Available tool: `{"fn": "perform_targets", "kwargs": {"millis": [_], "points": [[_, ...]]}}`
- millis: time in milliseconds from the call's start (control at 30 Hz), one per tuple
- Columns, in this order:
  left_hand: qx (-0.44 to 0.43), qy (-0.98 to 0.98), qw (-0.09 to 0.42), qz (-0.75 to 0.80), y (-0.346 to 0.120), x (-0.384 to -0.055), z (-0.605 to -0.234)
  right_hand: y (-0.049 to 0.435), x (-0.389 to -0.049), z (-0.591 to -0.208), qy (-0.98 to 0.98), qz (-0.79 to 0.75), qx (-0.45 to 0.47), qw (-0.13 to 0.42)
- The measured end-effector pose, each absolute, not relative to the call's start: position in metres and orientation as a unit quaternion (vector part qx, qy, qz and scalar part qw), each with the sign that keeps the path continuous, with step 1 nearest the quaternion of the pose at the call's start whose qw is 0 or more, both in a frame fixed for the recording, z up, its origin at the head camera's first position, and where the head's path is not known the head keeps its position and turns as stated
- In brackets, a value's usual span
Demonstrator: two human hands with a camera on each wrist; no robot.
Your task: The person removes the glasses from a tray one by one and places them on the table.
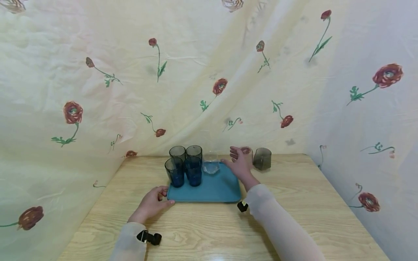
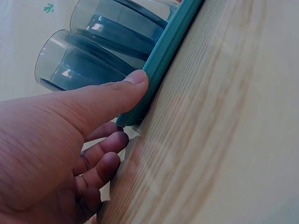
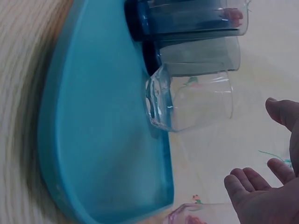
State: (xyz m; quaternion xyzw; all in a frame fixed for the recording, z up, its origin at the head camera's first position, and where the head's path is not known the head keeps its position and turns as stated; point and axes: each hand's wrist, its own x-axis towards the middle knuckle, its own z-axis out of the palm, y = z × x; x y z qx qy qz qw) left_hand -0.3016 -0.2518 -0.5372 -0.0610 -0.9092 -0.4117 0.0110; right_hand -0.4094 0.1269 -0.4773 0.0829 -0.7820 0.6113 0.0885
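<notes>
A blue tray (image 1: 215,190) lies on the wooden table with several smoky-blue drinking glasses (image 1: 176,172) grouped on its left half. Beside them, toward the back, stands a clear faceted glass (image 3: 191,100). My left hand (image 1: 151,203) holds the tray's front left corner, thumb (image 2: 117,95) along the front rim and fingers curled by the left side. Over the tray's back right part is my right hand (image 1: 241,165), thumb and fingers spread apart with nothing between them. In the head view it overlaps a pinkish clear glass (image 1: 249,155) standing off the tray.
A grey tinted glass (image 1: 262,159) stands on the table right of the pinkish one. Flower-print cloth (image 1: 192,108) hangs behind the table (image 1: 202,228) and along both sides. Each wrist wears a small black camera on a strap.
</notes>
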Motion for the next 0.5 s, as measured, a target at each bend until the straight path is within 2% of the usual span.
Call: {"fn": "perform_targets", "kwargs": {"millis": [267,500], "points": [[-0.061,-0.909,0.010,-0.411,-0.252,-0.303,-0.538,0.115,-0.415,-0.483,-0.805,0.578,0.103,0.089],[-0.065,-0.908,0.010,-0.413,-0.253,-0.303,-0.540,0.108,-0.416,-0.488,-0.833,0.541,0.094,0.069]]}}
